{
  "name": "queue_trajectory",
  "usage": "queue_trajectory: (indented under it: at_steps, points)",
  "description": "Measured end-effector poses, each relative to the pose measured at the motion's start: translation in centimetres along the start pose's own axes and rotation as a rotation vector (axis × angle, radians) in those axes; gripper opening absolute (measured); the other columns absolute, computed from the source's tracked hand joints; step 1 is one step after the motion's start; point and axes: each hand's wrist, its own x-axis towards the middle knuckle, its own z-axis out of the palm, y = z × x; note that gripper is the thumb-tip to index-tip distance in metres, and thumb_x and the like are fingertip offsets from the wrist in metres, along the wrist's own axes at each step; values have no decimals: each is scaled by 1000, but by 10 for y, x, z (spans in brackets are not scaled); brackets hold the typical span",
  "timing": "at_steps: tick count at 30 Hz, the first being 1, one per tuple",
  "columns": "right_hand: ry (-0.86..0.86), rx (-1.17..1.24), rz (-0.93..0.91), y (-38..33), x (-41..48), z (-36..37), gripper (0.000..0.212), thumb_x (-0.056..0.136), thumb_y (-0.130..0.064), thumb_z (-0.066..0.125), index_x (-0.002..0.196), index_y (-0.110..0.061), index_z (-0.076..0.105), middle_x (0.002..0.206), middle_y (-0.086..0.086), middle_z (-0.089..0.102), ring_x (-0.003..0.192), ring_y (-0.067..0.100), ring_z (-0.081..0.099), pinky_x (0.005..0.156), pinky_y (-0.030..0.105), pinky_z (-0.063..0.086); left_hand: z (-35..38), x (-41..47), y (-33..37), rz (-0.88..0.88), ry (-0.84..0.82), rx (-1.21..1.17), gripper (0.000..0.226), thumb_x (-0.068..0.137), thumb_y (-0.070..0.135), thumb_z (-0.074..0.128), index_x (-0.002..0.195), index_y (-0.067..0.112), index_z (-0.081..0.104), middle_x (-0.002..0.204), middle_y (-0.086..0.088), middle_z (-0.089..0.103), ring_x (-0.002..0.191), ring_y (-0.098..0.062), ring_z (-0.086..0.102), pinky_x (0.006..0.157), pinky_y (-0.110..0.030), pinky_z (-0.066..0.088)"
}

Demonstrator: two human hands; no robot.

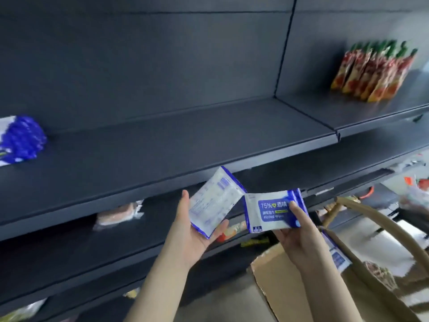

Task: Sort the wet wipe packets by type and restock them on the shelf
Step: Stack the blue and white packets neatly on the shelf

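My left hand [196,231] holds a blue-and-white wipe packet [214,201] with its printed back side up, thumb and fingers around its lower edge. My right hand [296,238] pinches a second blue-and-white alcohol wipe packet [270,211], label facing me, thumb on its front. The two packets nearly touch just below the front edge of the dark shelf [162,145]. A row of the same blue-and-white packets [19,140] stands at the far left of that shelf. Another packet [336,254] pokes out of the bag under my right wrist.
A beige tote bag [380,263] hangs at the lower right beside a cardboard box [274,275]. Red-and-green pouches [373,70] stand on the right shelf section. Pinkish packets [118,214] and other goods lie on the lower shelves.
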Motion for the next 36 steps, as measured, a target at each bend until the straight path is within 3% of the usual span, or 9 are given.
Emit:
queue_trajectory:
  at_steps: [4,7,11,15,18,22,25,31,36]
  points:
    - [-112,-85,-19,-4,8,64,26,89,-22,65,111,-8,65,101,12,75,81,21,73,72,33,62,-13,-19,55,200,79,-15,39,94,48,56,109,14,67,109,-8,74,101,-25,70,85,-39,53]
    - [-157,-173,-37,-2,24,99,42,89,-23,69,126,-6,60,112,13,73,96,25,68,86,34,52,-28,-29,85,363,139,25,21,94,31,60,104,14,68,115,-8,71,106,-24,68,88,-38,54]
    - [-269,-272,21,9,40,140,26,88,-24,71,110,-13,63,97,8,73,74,19,63,56,23,50,-55,-37,115,541,205,191,20,92,23,65,112,20,68,119,2,62,114,-22,63,88,-33,54]
    - [-405,-340,92,35,48,180,17,90,-22,69,106,-16,67,99,5,74,73,15,69,58,23,53,-94,-39,138,661,319,264,26,80,25,78,105,25,70,110,1,63,109,-14,65,70,-25,58]
    - [-468,-386,120,57,50,209,18,90,-14,68,108,-10,67,99,8,76,82,20,74,62,28,60,-129,-38,153,724,410,390,34,72,33,82,104,37,70,121,1,60,114,-11,61,100,-29,47]
    - [-492,-428,149,95,58,251,22,91,-7,67,113,-4,64,107,12,75,94,26,73,66,35,62,-178,-36,181,763,482,673,32,87,14,73,110,35,64,145,16,33,127,-4,49,91,-18,44]
    - [-510,-462,171,128,66,280,26,92,-7,66,117,-2,62,111,13,73,98,27,72,68,36,62,-215,-32,207,735,507,886,39,85,13,74,113,35,59,146,19,22,128,-1,45,92,-15,43]
    - [-511,-568,109,196,80,342,27,94,-8,64,120,-1,60,115,14,71,101,29,71,68,37,62,-290,-24,278,638,415,1149,55,78,22,81,121,42,52,143,30,10,116,25,38,88,0,36]
    - [-507,-674,-33,242,82,381,21,96,-9,61,117,-6,61,111,11,73,92,23,74,65,32,61,-337,-21,323,551,313,1225,60,76,31,83,124,47,51,146,28,16,128,13,36,108,-25,40]
